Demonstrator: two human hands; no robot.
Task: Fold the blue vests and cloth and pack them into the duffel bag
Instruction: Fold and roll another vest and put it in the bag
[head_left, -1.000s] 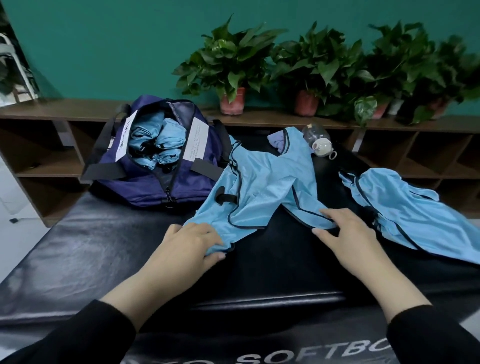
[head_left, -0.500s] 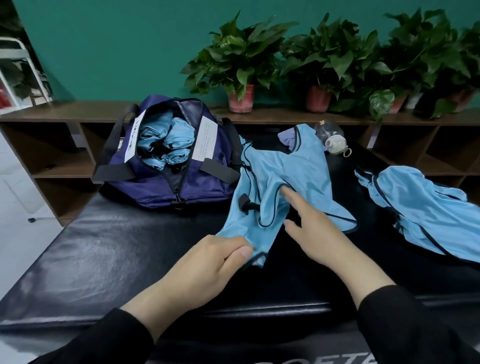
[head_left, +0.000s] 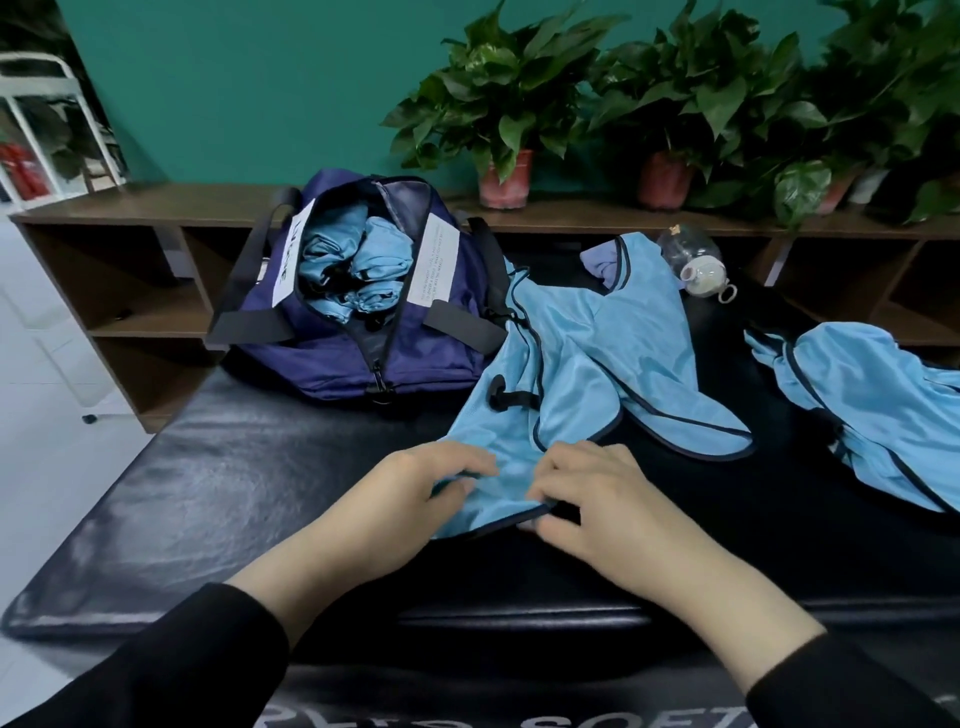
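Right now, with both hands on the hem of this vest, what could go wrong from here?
The vest lies partly against the duffel bag, so pulling may drag its strap. The far edge sits near a clear bottle, which could roll. The bag already holds rolled blue cloth, so space for this and the second vest looks tight.

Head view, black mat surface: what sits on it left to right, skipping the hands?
Open navy fabric duffel bag with rolled blue vests inside → spread light-blue mesh vest with dark trim → clear plastic jar with white lid, lying on its side → crumpled light-blue mesh vest at the right edge.
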